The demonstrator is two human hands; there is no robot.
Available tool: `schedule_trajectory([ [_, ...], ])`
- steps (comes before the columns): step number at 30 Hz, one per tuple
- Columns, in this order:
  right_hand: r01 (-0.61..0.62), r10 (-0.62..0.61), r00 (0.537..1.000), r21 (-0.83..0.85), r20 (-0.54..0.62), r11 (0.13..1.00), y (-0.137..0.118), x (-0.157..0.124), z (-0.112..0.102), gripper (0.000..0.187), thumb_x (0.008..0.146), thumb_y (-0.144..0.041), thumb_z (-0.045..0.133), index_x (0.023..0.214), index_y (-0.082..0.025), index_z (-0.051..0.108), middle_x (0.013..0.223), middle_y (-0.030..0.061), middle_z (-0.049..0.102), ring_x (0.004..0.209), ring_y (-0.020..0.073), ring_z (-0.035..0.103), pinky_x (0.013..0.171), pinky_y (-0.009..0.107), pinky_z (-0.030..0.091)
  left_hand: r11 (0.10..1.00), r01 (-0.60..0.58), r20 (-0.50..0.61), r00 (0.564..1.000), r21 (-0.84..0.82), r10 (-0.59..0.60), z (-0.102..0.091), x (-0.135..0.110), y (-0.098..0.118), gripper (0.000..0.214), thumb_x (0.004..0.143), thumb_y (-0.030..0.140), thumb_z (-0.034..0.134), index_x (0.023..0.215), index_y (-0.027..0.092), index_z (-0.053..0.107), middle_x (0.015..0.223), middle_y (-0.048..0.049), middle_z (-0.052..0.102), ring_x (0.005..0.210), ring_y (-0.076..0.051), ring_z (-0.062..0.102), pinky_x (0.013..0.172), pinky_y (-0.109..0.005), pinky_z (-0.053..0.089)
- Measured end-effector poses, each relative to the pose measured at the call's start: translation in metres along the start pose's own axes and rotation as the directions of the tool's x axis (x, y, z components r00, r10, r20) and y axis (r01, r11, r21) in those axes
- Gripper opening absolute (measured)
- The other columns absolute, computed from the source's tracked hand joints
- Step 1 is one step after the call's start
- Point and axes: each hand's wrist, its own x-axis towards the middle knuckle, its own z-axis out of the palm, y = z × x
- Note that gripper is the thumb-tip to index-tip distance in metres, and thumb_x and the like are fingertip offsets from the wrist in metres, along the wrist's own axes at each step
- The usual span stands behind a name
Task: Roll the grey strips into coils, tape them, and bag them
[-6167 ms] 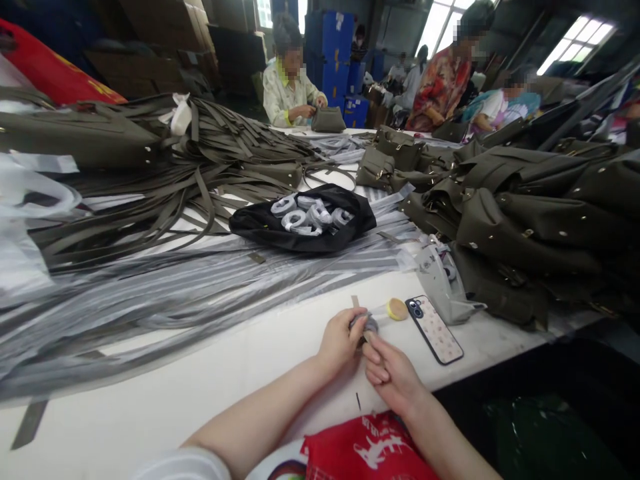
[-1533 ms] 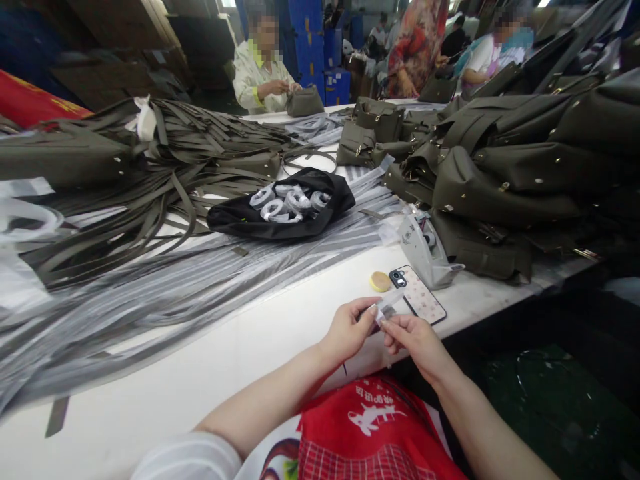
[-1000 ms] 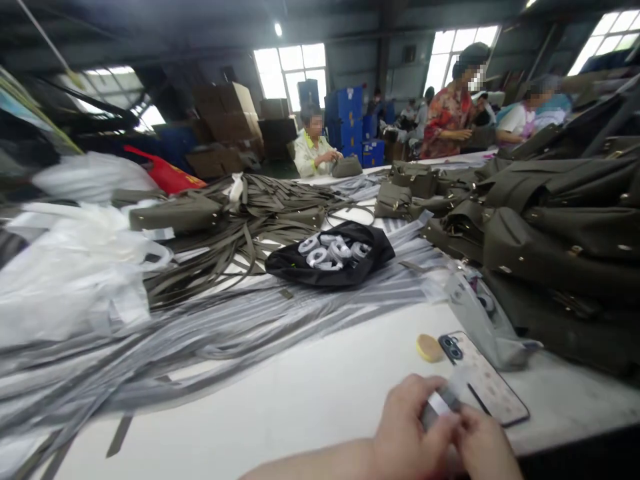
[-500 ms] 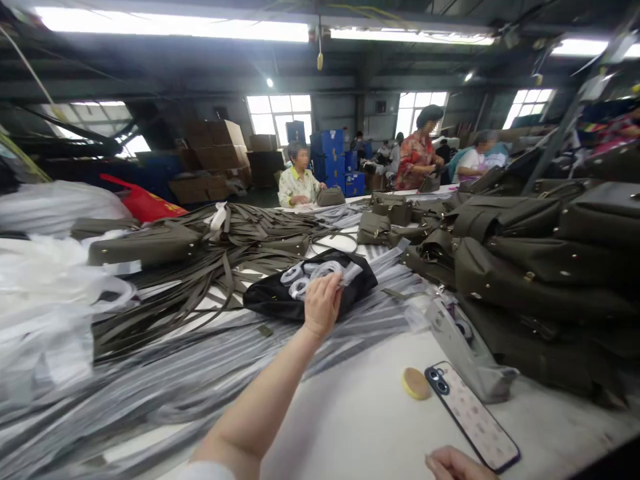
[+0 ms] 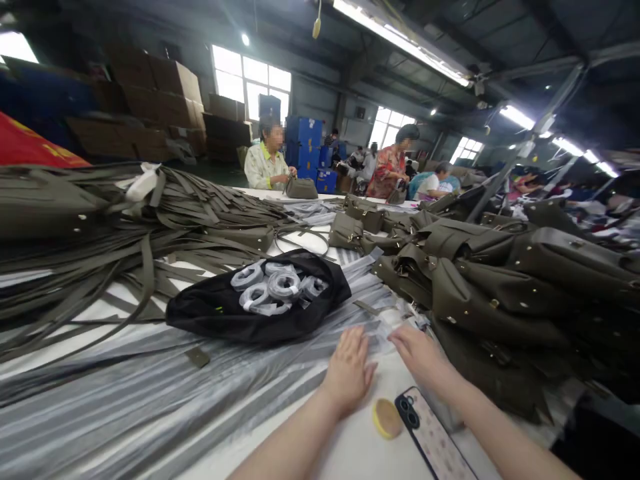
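Note:
My left hand (image 5: 349,372) lies palm down over the table's front edge of grey plastic-covered strips (image 5: 280,373), its fingers stretched out and thumb apart. My right hand (image 5: 423,357) is closed at the fingertips on a piece of clear plastic (image 5: 381,329) between the two hands. Under my right forearm, a grey pouch is mostly hidden. A black cloth bag (image 5: 200,313) lies open beyond my left hand, with several grey coils (image 5: 284,285) wrapped in white bands in it. Nearer me are a round yellow-edged disc (image 5: 387,419) and a phone in a patterned case (image 5: 435,440).
Dark olive bags (image 5: 480,293) are heaped on the right. Long olive straps (image 5: 210,200) spread over the left. Across the table a person in a light shirt (image 5: 265,167) handles an olive bag (image 5: 301,188). Another person in red (image 5: 385,170) works farther off.
My left hand has left the coils in the black bag and come back to the right. My right hand has moved forward past the phone to the clear plastic. The view has turned right.

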Motion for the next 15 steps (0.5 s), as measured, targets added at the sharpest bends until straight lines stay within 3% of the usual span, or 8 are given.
schedule_trajectory([
  [2,-0.032,0.041,0.996,-0.11,0.079,0.993,0.003,0.056,0.005,0.023,0.098,-0.023,0.048,0.104,-0.013,0.067,0.111,0.0136,0.068,0.109,0.0232,0.061,0.096,0.036,0.045,0.991,-0.102,0.102,0.989,-0.085,0.111,0.013,-0.005,0.005,0.049,0.094,0.046,0.044,0.132,0.017,0.052,0.149,-0.0113,0.042,0.14,-0.025,0.035,0.118,-0.042,0.027],
  [6,-0.14,0.211,0.952,-0.297,0.221,0.945,0.016,0.134,0.034,0.034,0.093,-0.033,0.061,0.121,-0.015,0.058,0.122,0.0099,0.061,0.102,0.0228,0.063,0.085,0.044,0.054,0.99,0.028,0.13,0.991,-0.135,-0.011,0.02,0.0,-0.013,0.043,0.095,0.041,0.043,0.128,0.016,0.054,0.149,-0.0128,0.041,0.14,-0.026,0.034,0.117,-0.044,0.028],
  [10,-0.207,0.34,0.909,-0.446,0.243,0.871,0.043,0.178,0.044,0.035,0.093,-0.033,0.062,0.122,-0.014,0.057,0.123,0.011,0.06,0.102,0.0233,0.063,0.086,0.043,0.054,0.972,0.129,0.127,0.986,-0.197,-0.105,0.025,0.007,-0.026,0.039,0.094,0.036,0.045,0.123,0.014,0.057,0.149,-0.0146,0.041,0.141,-0.028,0.033,0.117,-0.044,0.029],
  [15,-0.171,0.355,0.885,-0.499,0.301,0.85,0.068,0.214,0.038,0.032,0.094,-0.033,0.06,0.122,-0.017,0.058,0.123,0.0096,0.06,0.102,0.0224,0.063,0.086,0.043,0.054,0.95,0.188,0.141,0.978,-0.251,-0.157,0.029,0.009,-0.026,0.038,0.093,0.036,0.048,0.118,0.01,0.059,0.146,-0.0173,0.043,0.139,-0.03,0.035,0.118,-0.044,0.027],
])
